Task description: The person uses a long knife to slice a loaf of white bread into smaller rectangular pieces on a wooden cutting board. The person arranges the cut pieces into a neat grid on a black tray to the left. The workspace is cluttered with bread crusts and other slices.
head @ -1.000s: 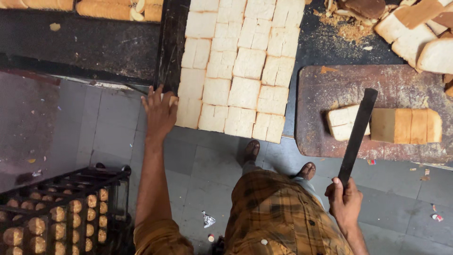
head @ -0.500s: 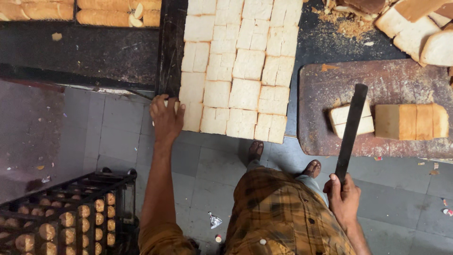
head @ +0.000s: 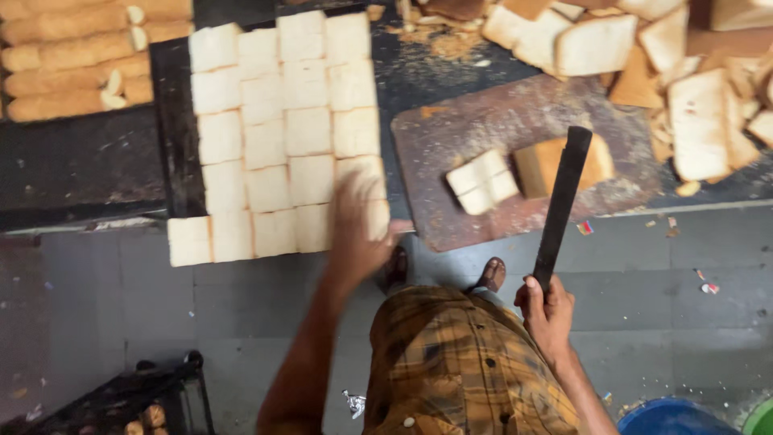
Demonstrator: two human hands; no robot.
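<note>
Black knife point(head: 561, 205) in R-hand point(head: 547, 310) grip

Long flat dark metal blade point(head: 562, 201) standing nearly upright in right hand point(head: 546, 310), tip tilting over worn brown cutting board point(head: 451, 153), just beside small cut white bread stack point(head: 481, 182) and tan crusted loaf piece point(head: 538, 165). Grid of pale square bread slices point(head: 274, 137) lying flat, rows touching, front row overhanging counter edge; blurred left hand point(head: 358, 234) resting on near right corner.

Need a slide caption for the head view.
Left hand on tray of bread squares; right hand grips long dark knife.
</note>
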